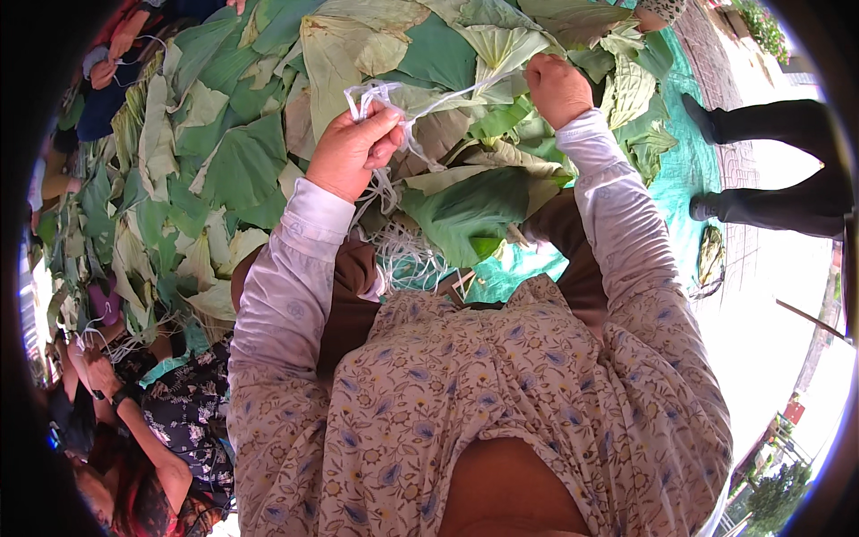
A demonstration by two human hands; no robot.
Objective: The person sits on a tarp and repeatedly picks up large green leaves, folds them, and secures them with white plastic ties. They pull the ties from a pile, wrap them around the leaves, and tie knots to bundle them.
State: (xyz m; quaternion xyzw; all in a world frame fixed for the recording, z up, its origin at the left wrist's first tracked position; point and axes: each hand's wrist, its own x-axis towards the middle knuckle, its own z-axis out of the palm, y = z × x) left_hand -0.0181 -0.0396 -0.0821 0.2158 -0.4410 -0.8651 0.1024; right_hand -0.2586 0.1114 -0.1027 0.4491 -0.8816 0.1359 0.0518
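My left hand (359, 149) is closed around a loose tangle of white string (373, 95), with loops rising above the thumb and loose ends hanging below. One strand runs taut up and to the right, and my right hand (558, 90) grips its far part in a closed fist. Beneath both hands spreads a broad heap of large lotus leaves (245, 164), some deep green, others pale and drying. A folded dark green leaf (470, 208) lies just in front of my lap. More white string (408, 252) sits in a jumble between my legs.
The leaves rest on a green tarp (691, 174). A person in dark trousers (772, 127) stands at the right on paving. At the lower left, a co-worker's hand (100, 369) is near white string; at the upper left another person's hands (111, 64) hold string.
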